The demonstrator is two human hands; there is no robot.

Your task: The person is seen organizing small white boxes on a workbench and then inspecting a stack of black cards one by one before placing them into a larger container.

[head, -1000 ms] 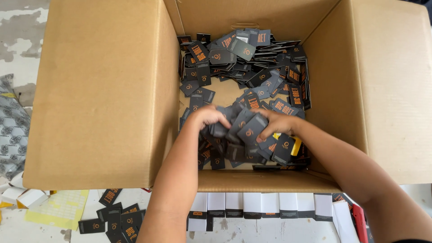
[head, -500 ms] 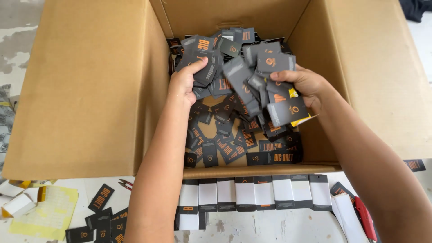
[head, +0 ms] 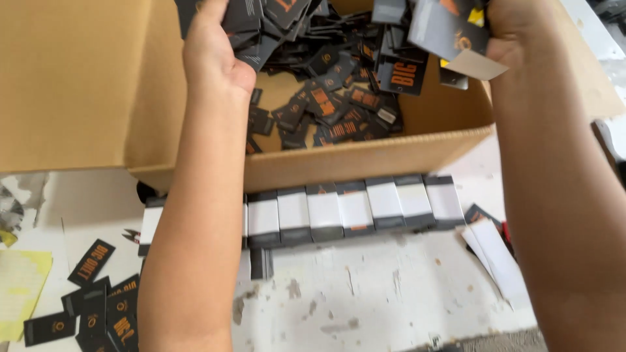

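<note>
The top edge cuts off the fingers of the left hand (head: pixel 218 55) and right hand (head: pixel 521 29). The lifted bundle of dark tags (head: pixel 313 16) is cropped too, so its full extent cannot be told.

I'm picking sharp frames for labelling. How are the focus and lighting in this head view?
Head view: even daylight, no glare; left hand and right hand slightly motion-blurred and cut off by the top edge; the tags in the box are soft; the table is sharper.

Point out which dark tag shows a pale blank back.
The tag under the right hand, at the bundle's lower edge: pale face showing, the others dark.
</note>
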